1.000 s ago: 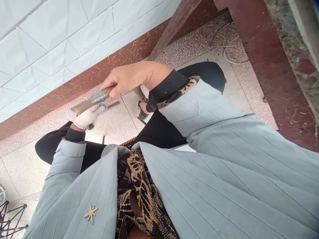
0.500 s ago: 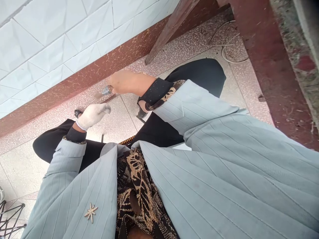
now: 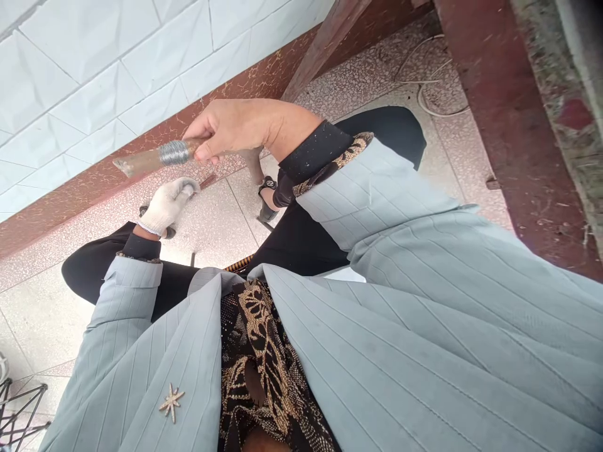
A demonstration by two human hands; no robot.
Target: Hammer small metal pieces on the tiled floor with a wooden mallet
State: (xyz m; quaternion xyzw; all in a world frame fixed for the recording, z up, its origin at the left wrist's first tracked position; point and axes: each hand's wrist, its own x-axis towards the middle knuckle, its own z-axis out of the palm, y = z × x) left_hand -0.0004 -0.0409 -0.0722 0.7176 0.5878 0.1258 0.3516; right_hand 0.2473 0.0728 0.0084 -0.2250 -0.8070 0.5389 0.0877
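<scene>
In my right hand [image 3: 230, 130], bare and closed, is the handle end of a brown wooden tool wound with silver wire [image 3: 151, 157]. Its pale, worn far end points left, toward the wall base. Lower and to the left, my left hand [image 3: 164, 204] wears a white knit glove. Those gloved fingers are curled together, and whatever may be in them is hidden. A gap separates the tool from the glove beneath it. Both arms are in pale grey-blue striped sleeves.
A white tiled wall [image 3: 117, 81] with a dark red base runs across the upper left. Red-brown wooden beams [image 3: 509, 125] stand at right, near a pale cable [image 3: 438, 110] on the floor. My black-trousered knees are spread wide. A black folding frame [image 3: 23, 408] is at lower left.
My right hand dipped with the wire-wound tool, its end turning away, then rose again above the glove, tool lying out to the left. The left hand shifted slightly, staying curled.
</scene>
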